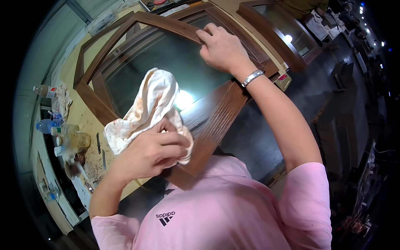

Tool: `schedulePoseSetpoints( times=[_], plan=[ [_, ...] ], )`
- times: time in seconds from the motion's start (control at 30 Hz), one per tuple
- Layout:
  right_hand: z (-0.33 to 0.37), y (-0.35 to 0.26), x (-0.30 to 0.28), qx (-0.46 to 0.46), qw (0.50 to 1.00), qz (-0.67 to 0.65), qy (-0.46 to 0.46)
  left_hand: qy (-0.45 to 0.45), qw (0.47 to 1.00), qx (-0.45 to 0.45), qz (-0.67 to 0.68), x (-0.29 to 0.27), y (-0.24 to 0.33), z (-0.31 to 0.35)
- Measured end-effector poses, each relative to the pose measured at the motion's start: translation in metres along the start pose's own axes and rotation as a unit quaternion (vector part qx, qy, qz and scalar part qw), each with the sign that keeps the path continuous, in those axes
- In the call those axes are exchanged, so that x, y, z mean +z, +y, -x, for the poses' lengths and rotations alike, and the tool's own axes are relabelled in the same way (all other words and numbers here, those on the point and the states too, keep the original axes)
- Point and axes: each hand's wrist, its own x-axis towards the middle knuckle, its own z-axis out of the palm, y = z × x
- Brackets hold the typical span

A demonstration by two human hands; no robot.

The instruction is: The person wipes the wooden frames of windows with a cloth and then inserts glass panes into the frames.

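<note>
My left hand [152, 150] is closed on a bunched white cloth [154, 93] with brownish stains. It is over the near part of a dark brown wooden frame [225, 114], whose wide rail reaches toward my shirt. A glass pane [143, 62] that reflects a bright light lies behind the cloth. Farther off, my right hand [225, 48] rests on the frame's far rail, its fingers bent over the edge. A silver bracelet [252, 78] circles the right wrist. Part of the near rail is hidden by the cloth and my left hand.
Beneath the frame is a yellowish worktable [83, 110]. At its left stand a bottle with brown liquid [43, 91], a bluish bottle [45, 125] and a container of yellow liquid [79, 141]. Another wooden frame [258, 29] lies at the upper right, near another person [300, 7].
</note>
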Motion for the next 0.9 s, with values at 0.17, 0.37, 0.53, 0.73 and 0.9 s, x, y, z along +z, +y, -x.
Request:
schedulePoseSetpoints(
  times=[0.17, 0.37, 0.53, 0.73, 0.9],
  plan=[
    [0.004, 0.006, -0.004, -0.022, 1.000, 0.002, 0.013, 0.100, 0.973, -0.061, -0.199, -0.026, -0.013, 0.011],
    [0.003, 0.002, -0.001, -0.024, 1.000, -0.003, 0.005, 0.007, 0.998, -0.038, -0.057, 0.000, -0.009, 0.023],
    [0.004, 0.005, 0.001, -0.028, 1.000, -0.002, 0.012, -0.045, 0.995, 0.014, -0.087, 0.000, 0.005, 0.006],
    [0.003, 0.003, -0.001, -0.030, 0.999, -0.013, 0.010, 0.055, 0.996, -0.038, -0.053, 0.001, 0.000, 0.003],
    [0.003, 0.004, -0.001, -0.029, 0.999, -0.022, 0.021, -0.062, 0.997, -0.025, 0.025, -0.007, -0.005, 0.014]
  ],
)
